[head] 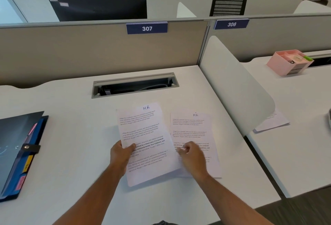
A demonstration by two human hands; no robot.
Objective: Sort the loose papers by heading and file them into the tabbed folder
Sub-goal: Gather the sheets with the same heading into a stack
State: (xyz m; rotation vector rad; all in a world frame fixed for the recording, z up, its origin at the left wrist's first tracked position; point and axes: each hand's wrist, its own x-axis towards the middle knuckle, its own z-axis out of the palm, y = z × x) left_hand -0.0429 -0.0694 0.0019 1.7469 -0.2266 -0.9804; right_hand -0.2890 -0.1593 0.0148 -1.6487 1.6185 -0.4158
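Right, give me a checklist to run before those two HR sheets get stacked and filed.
1. Headings match: left sheet and right sheet both read HR. Ok.
2. Left hand grips the left sheet's edge. Ok.
3. Right hand rests on the right sheet; firm pinch: cannot tell.
4. Sheets aligned: left one tilted, overlapping the right. Not ok.
5. Tabbed folder open on the desk, coloured tabs showing. Ok.
6. HR tab located: labels unreadable. Cannot tell.

Desk (71, 135) was white. Papers (143, 135) were white, black print, handwritten dark "HR" heading. Folder (16, 149) at left edge was black-blue; tabs pink, yellow. Organiser (286, 63) was pink. Number signs (146, 28) were navy, white digits.
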